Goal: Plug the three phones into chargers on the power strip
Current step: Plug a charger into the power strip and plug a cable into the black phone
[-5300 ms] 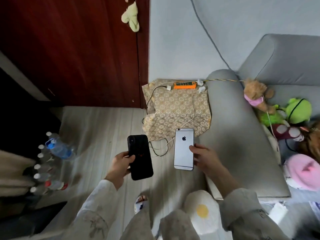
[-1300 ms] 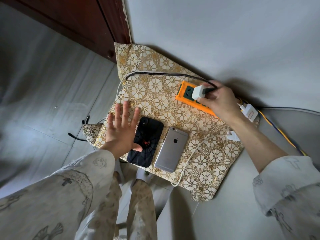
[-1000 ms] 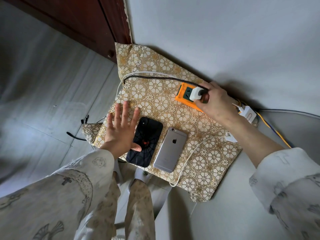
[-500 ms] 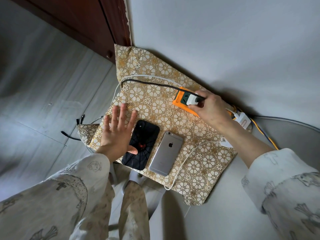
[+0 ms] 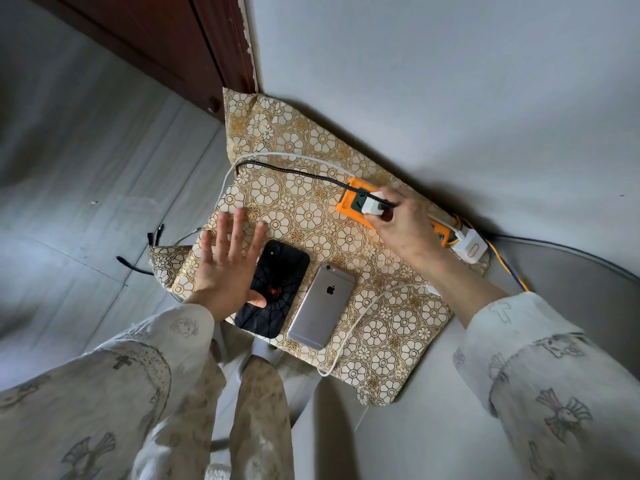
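Two phones lie face down on a gold flower-patterned cloth (image 5: 304, 202): a black phone (image 5: 277, 289) with a red spider on its case and, right of it, a silver phone (image 5: 322, 306). My left hand (image 5: 227, 268) rests flat with fingers spread, its thumb on the black phone. An orange power strip (image 5: 349, 199) lies by the wall. My right hand (image 5: 401, 223) grips a white charger (image 5: 372, 204) with a black braided cable (image 5: 294, 173), set on the strip's left socket. A second white charger (image 5: 471, 245) sits at the strip's right end. No third phone is in view.
A white cable (image 5: 349, 327) runs from beside the silver phone over the cloth's front edge. Loose black cable ends (image 5: 154, 233) lie on the grey floor at left. A dark red door (image 5: 173, 36) and a pale wall (image 5: 450, 98) stand behind; a grey sofa arm (image 5: 571, 306) lies at right.
Five seconds ago I held a phone in each hand; both now lie on the cloth. Over the last second my right hand lowered the white charger onto the strip's left socket.
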Demonstrator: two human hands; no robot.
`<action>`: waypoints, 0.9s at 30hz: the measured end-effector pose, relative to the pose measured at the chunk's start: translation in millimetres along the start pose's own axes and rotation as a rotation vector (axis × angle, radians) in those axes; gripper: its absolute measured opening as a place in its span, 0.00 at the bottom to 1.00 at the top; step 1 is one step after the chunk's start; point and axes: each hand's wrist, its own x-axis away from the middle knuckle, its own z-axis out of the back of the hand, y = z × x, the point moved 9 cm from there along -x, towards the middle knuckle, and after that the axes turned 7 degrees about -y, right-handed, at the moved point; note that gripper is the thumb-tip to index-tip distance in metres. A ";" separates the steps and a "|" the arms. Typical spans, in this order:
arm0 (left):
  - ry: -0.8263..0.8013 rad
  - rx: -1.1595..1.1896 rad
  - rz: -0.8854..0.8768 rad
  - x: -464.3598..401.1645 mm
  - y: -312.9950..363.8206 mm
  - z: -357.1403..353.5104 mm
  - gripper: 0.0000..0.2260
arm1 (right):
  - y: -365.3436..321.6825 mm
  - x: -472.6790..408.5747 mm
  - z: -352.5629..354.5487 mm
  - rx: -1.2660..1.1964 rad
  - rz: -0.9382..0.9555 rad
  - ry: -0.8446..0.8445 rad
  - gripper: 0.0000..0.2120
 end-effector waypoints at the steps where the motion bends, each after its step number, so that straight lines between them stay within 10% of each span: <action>1: 0.000 0.001 -0.002 0.1 0.2 0.3 0.60 | 1.1 -0.6 -0.1 0.004 -0.005 0.001 0.19; 14: 0.076 0.072 -0.081 0.1 -2.1 2.8 0.60 | 1.1 51.2 -27.9 -0.135 -0.357 0.047 0.21; 18: 0.123 0.119 -0.138 1.3 -3.0 2.2 0.59 | -62.5 55.9 -33.3 0.150 -0.103 0.070 0.14; 22: 0.202 0.191 -0.206 8.2 -6.0 4.5 0.45 | -154.9 20.9 -43.9 0.312 0.306 0.126 0.12; 27: 0.411 0.678 -0.330 40.7 -37.0 13.1 0.21 | -174.9 -42.9 -85.7 0.560 0.123 -0.107 0.31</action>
